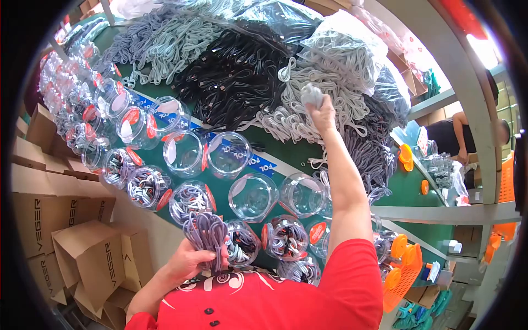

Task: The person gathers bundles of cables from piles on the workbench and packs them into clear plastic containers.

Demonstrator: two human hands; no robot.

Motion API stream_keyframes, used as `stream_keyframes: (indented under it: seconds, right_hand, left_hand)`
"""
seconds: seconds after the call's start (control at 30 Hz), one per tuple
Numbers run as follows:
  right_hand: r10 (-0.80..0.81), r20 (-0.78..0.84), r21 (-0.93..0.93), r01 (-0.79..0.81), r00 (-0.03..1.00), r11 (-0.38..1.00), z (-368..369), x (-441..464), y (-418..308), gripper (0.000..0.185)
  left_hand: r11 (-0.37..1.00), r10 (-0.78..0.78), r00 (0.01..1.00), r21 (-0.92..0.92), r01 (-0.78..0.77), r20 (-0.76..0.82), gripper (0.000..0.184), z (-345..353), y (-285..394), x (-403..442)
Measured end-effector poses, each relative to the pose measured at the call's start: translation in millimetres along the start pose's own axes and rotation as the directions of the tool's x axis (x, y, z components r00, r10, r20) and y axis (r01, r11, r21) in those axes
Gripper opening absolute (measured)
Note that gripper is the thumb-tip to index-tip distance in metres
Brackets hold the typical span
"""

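My left hand [190, 259] is closed round a bundle of purple-grey cables [205, 234], held upright just in front of my body above the filled jars. My right hand [323, 114] reaches far forward over the heap of white cables [344, 91], closed on a pale, whitish cable bundle [312, 95] whose details are blurred. Left of that heap lies a pile of black cables [234, 82]. Grey cables [368, 146] spread to the right of my forearm. Close to my left hand stand transparent jars holding mixed cables, among them one jar [242, 243] and another jar [191, 202].
Open transparent jars [253, 197] stand in rows on the green table [264, 159], beside a blue printed strip [239, 154]. Cardboard boxes [99, 264] stack at the left. A metal frame [429, 214] crosses the right, with an orange basket [404, 280] and another person [454, 132] beyond.
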State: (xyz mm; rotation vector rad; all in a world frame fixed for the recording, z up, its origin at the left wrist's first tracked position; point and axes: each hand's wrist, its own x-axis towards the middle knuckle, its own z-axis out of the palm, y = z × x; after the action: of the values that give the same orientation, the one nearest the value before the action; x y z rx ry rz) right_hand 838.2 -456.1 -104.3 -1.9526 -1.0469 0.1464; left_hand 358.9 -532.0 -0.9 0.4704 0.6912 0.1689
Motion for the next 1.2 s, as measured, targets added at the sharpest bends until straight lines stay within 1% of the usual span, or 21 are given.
stream_keyframes:
  seconds: [0.07,0.1,0.2,0.27,0.3,0.37,0.47,0.5,0.53,0.6,0.63,0.67,0.73,0.77,0.8,0.87,0.93,0.97,1.07,1.1,1.2]
  right_hand:
    - [0.119,-0.095,0.315,-0.084,0.988,0.945,5.1,10.6,2.3,0.037]
    - [0.229,-0.024,0.423,-0.198,0.973,0.884,-4.5,5.3,-19.8,0.035]
    - [0.301,0.192,0.701,-0.345,0.934,0.624,-18.1,-13.9,-45.9,0.030]
    - [0.385,0.215,0.734,-0.408,0.898,0.543,-20.3,-18.5,-41.5,0.024]
    - [0.427,0.220,0.749,-0.433,0.877,0.502,-21.8,-17.6,-41.8,0.025]
    - [0.476,0.233,0.805,-0.443,0.848,0.395,-15.4,-1.0,-15.8,0.024]
    - [0.471,-0.014,0.628,-0.359,0.882,0.690,-10.0,15.4,7.1,0.023]
    - [0.495,-0.124,0.533,-0.363,0.860,0.764,-14.7,11.5,-14.0,0.024]
    - [0.500,-0.076,0.642,-0.342,0.862,0.687,-14.9,12.9,-7.3,0.025]
    - [0.490,0.026,0.817,-0.301,0.871,0.492,-14.1,15.3,7.0,0.028]
    - [0.462,0.149,0.818,-0.372,0.874,0.439,-30.7,-5.7,-45.5,0.028]
    - [0.376,0.279,0.816,-0.425,0.884,0.392,-33.9,-15.1,-55.5,0.027]
    - [0.200,0.465,0.801,-0.506,0.863,0.321,-38.5,-41.9,-94.1,0.026]
    - [0.123,0.522,0.795,-0.533,0.844,0.291,-41.8,-62.9,-126.1,0.026]
    - [0.127,0.551,0.773,-0.562,0.825,0.294,-39.3,-80.7,-145.9,0.029]
    - [0.031,0.508,0.779,-0.474,0.861,0.411,-27.9,-119.8,-186.4,0.023]
    - [-0.077,0.370,0.803,-0.277,0.926,0.529,-4.9,-152.1,-195.7,0.031]
    - [-0.105,0.361,0.732,-0.212,0.927,0.648,-5.2,-162.3,-202.5,0.041]
    - [0.004,0.473,0.611,-0.331,0.881,0.719,-12.5,-172.7,-208.8,0.045]
    - [0.009,0.480,0.713,-0.396,0.877,0.579,-10.4,-175.4,-208.9,0.045]
    - [-0.013,0.559,0.793,-0.530,0.829,0.300,-6.9,-179.9,-211.9,0.042]
  left_hand:
    - [1.000,0.029,0.999,0.000,-0.029,0.030,0.048,1.8,1.2,2.6]
    - [0.997,0.074,0.995,-0.038,-0.071,0.071,0.046,2.4,2.5,4.2]
    - [0.976,0.197,0.969,-0.121,-0.180,0.148,0.042,1.6,6.5,13.0]
    - [0.966,0.247,0.958,-0.109,-0.233,0.146,0.039,0.1,9.0,19.3]
    - [0.980,0.200,0.977,-0.007,-0.200,0.070,0.033,2.5,12.5,20.0]
    - [0.978,0.200,0.977,0.046,-0.203,0.075,0.031,11.8,15.0,21.5]
    - [0.977,0.191,0.979,0.082,-0.196,0.071,0.025,20.3,15.4,23.0]
    - [0.977,0.185,0.981,0.093,-0.190,0.059,0.025,20.7,14.5,23.4]
    - [0.978,0.178,0.983,0.101,-0.182,0.044,0.025,20.8,13.4,23.5]
    - [0.971,0.214,0.976,0.105,-0.216,0.033,0.027,19.4,12.3,24.5]
    - [0.966,0.237,0.971,0.103,-0.238,0.025,0.028,19.1,12.4,25.3]
    - [0.963,0.261,0.965,0.068,-0.260,-0.003,0.032,21.9,15.6,28.6]
    - [0.897,0.424,0.901,0.096,-0.432,0.088,0.030,24.0,28.7,44.9]
    - [0.875,0.483,0.876,0.060,-0.481,-0.023,0.028,36.0,37.6,52.9]
    - [0.849,0.527,0.839,0.033,-0.527,-0.139,0.025,50.0,45.0,62.2]
    - [0.816,0.564,0.814,-0.063,-0.575,-0.139,0.025,59.6,54.9,84.4]
    - [0.848,0.523,0.849,-0.063,-0.527,-0.073,0.021,66.6,58.4,93.1]
    - [0.803,0.591,0.801,-0.025,-0.595,-0.100,0.022,61.6,50.4,105.6]
    - [0.798,0.603,0.775,0.115,-0.592,-0.192,0.024,51.6,40.7,104.4]
    - [0.800,0.600,0.779,0.153,-0.581,-0.180,0.026,47.8,40.7,102.1]
    - [0.790,0.610,0.776,0.052,-0.611,-0.160,0.032,48.2,40.6,90.4]
